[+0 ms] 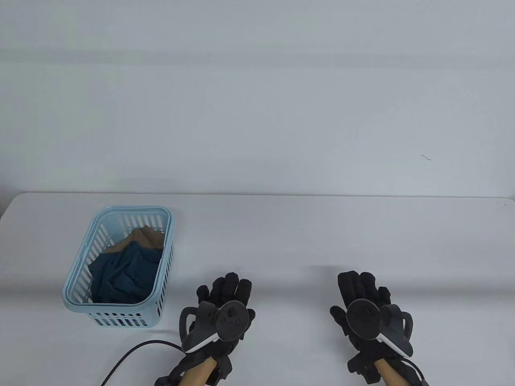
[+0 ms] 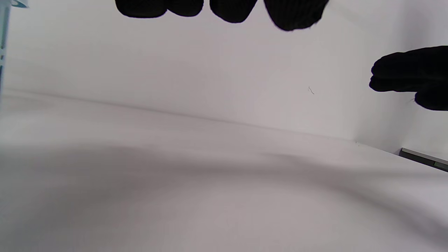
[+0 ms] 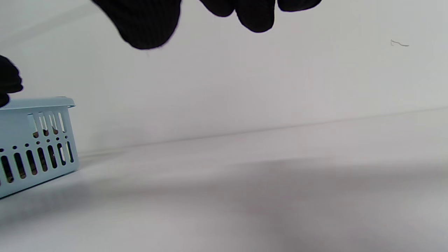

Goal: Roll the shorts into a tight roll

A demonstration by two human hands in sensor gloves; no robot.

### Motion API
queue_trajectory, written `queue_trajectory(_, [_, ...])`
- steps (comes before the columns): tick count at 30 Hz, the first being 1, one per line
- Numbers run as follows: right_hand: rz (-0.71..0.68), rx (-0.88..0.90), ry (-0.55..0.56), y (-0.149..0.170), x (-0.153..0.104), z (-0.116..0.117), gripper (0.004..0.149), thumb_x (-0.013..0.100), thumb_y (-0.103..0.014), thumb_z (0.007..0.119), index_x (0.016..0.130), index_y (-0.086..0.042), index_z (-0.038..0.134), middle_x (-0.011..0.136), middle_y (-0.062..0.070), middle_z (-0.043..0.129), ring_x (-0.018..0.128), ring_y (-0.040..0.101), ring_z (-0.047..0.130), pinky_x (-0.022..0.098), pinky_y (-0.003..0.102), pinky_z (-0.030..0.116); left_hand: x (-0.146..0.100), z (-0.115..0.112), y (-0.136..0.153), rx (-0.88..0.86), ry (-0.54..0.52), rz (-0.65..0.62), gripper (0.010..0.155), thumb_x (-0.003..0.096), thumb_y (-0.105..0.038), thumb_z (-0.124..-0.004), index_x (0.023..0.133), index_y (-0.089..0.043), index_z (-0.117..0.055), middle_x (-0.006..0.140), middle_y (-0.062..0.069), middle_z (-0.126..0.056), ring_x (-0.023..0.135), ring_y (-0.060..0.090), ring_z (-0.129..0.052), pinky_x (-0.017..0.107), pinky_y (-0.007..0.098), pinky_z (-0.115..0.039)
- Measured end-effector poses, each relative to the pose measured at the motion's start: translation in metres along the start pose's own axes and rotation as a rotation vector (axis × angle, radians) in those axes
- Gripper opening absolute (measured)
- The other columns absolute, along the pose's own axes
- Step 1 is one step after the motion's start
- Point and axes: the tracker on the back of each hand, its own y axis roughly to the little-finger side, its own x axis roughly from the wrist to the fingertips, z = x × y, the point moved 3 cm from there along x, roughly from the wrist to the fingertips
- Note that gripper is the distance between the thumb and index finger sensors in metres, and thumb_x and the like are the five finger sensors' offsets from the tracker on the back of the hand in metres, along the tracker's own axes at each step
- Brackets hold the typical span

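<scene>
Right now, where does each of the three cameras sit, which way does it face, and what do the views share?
Table view: above, looking down at table and wall; left hand, right hand, blue basket holding dark cloth.
Left wrist view: low, facing across the table; its fingertips on top, right hand at right.
Right wrist view: low, facing the wall; basket at left.
Shared: basket, table and right wrist views.

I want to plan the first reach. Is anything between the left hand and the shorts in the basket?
Only the basket wall: the dark blue shorts lie inside, so the left hand must go over the rim.
</scene>
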Motion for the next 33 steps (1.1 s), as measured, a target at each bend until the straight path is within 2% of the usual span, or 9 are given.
queue_trajectory(17, [-0.018,-0.018,-0.025,-0.006,0.0,0.006,0.076,0.053,-0.041,0.066,0.112,-0.011,0.029,0.119,0.017,0.035,0.109,0.047,0.03,0.069,0.075,0.028,0.003,-0.012,0.003,0.0,0.059,0.0,0.065,0.0564,-0.04,-0.061,0.111,-0.01,-0.041,0.117,0.029,-0.035,0.106,0.059,-0.046,0.065,0.079,-0.032])
queue_trajectory(33, [-0.029,-0.022,-0.063,-0.009,0.0,0.01,0.075,0.053,-0.041,0.066,0.112,-0.011,0.029,0.118,0.018,0.035,0.109,0.048,0.03,0.069,0.075,0.028,0.002,-0.014,0.009,-0.018,0.062,0.011,0.066,0.0563,-0.04,-0.061,0.111,-0.01,-0.041,0.117,0.029,-0.035,0.106,0.059,-0.046,0.065,0.08,-0.032])
